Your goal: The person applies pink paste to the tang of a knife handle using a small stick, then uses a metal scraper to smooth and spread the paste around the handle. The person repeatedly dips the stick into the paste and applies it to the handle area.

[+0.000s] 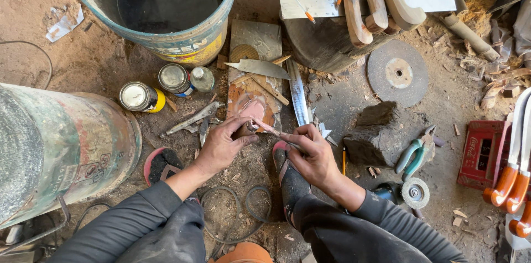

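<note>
My left hand [224,144] pinches a small round metal piece [252,126] over a pink-smeared wooden board [251,105]. My right hand [310,149] grips a thin stick [271,129] whose pink-coated tip touches that piece. A bare knife blade [260,67] lies across the board, and a long narrow blade [298,97] lies just right of it. Both sleeves are dark.
A large bucket of dark liquid [160,3] stands at the top left, with two tins [138,97] and a small bottle [202,79] below it. A drum [61,141] lies left. Wooden-handled knives [376,3], a grinding disc [397,73], pliers [412,155] and a red crate [480,155] are right.
</note>
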